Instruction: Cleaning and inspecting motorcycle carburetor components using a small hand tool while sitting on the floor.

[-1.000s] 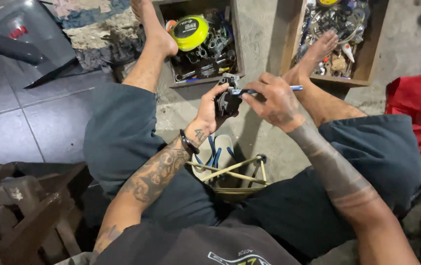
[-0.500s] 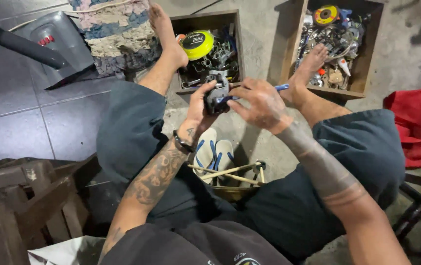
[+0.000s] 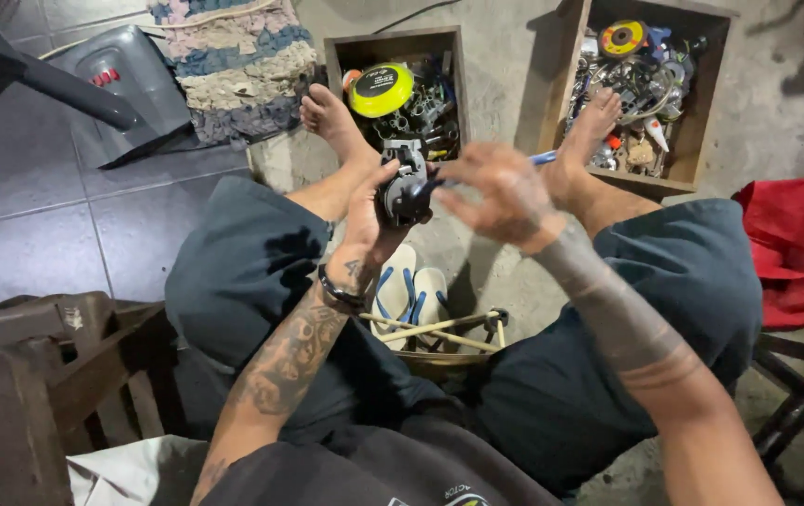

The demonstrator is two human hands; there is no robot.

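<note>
Concrete floor (image 3: 514, 66) carries two wooden boxes of tools (image 3: 400, 89) (image 3: 646, 84), woven mat (image 3: 233, 66), flip-flops (image 3: 411, 295), red cloth (image 3: 796, 253).

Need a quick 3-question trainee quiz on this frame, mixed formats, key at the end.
1. True or false: the left hand grips the small dark metal part in front of the person.
2. The tool with the blue handle is held by: A) the left hand B) the right hand C) neither hand.
3. Fill in: the round yellow-green disc lies in the ___ wooden box, by the person's own sides.

Key:
1. True.
2. B.
3. Left; the right wooden box holds a smaller yellow disc.
</note>
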